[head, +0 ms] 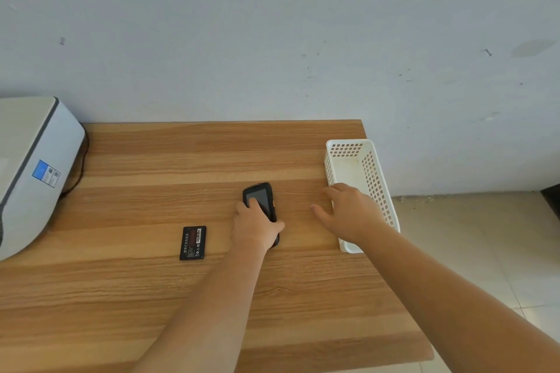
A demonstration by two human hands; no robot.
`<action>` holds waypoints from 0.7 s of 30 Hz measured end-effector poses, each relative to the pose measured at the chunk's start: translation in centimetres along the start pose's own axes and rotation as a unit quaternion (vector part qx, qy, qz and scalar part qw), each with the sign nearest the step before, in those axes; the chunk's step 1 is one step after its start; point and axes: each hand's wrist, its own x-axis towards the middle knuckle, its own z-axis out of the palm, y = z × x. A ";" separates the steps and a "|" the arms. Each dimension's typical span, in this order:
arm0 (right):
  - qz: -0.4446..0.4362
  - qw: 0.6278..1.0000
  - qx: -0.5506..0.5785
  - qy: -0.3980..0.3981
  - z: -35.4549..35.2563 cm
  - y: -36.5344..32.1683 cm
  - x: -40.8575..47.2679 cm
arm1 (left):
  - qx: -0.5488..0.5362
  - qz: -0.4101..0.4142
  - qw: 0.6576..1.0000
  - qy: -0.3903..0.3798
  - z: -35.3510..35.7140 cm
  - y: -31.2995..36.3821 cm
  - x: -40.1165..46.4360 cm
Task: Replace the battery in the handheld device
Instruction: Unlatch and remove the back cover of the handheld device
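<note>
A black handheld device [260, 197] lies screen up near the middle of the wooden table [151, 297]. My left hand [254, 225] is wrapped around its lower half, thumb on the screen. To its left a flat black battery [193, 242] with a red label lies alone on the table. My right hand [353, 211] hovers to the right of the device, fingers spread, holding nothing, in front of the white basket.
A white perforated plastic basket [374, 172] stands at the table's right edge; its visible inside looks bare. A grey-white printer [33, 172] with a dark cable sits at the far left. The wall runs behind the table, tiled floor to the right.
</note>
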 end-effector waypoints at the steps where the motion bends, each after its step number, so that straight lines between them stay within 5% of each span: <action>1: 0.000 1.000 0.002 0.001 -0.1 0.0 0.0 | -0.019 -0.005 1.000 -0.006 -0.2 0.1 0.0; 11: 0.003 1.000 0.014 -0.001 -0.8 0.1 0.0 | -0.258 0.003 0.963 -0.080 -1.9 0.4 -0.3; 21: -0.004 1.000 0.016 0.003 -1.1 0.0 0.1 | -0.298 -0.025 0.951 -0.080 -2.8 -0.4 0.2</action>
